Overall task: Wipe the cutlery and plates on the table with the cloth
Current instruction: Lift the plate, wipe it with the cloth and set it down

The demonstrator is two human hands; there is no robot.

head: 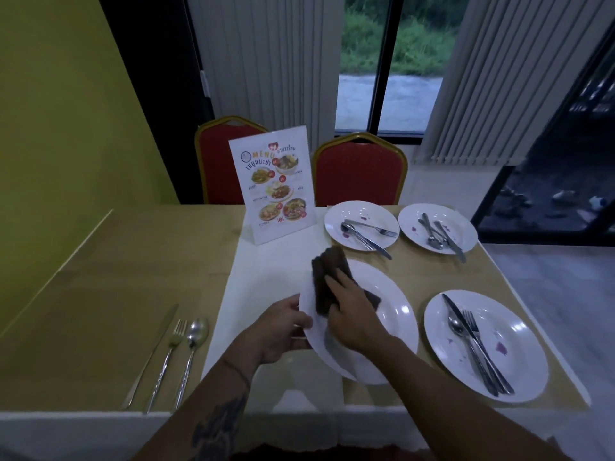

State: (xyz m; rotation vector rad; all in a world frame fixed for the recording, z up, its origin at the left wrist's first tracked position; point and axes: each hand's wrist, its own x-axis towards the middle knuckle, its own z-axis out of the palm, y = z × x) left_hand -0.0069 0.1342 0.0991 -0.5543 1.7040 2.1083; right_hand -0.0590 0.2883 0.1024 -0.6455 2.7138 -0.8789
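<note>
Cloth, dark brown and folded, lies on the white plate at the near middle of the table; right hand presses on it w/ fingers straight and close together. Left hand grips the plate's left rim, thumb on top, other fingers curled under; plate is tilted, left side up. Near right plate carries knife, spoon and fork, w/ purple stains; two far plates also hold cutlery and stains. At the near left, apart from the plates, a knife, a fork and a spoon lie side by side on the tan mat. Menu stand is upright at the far middle; two red chairs behind the table.
</note>
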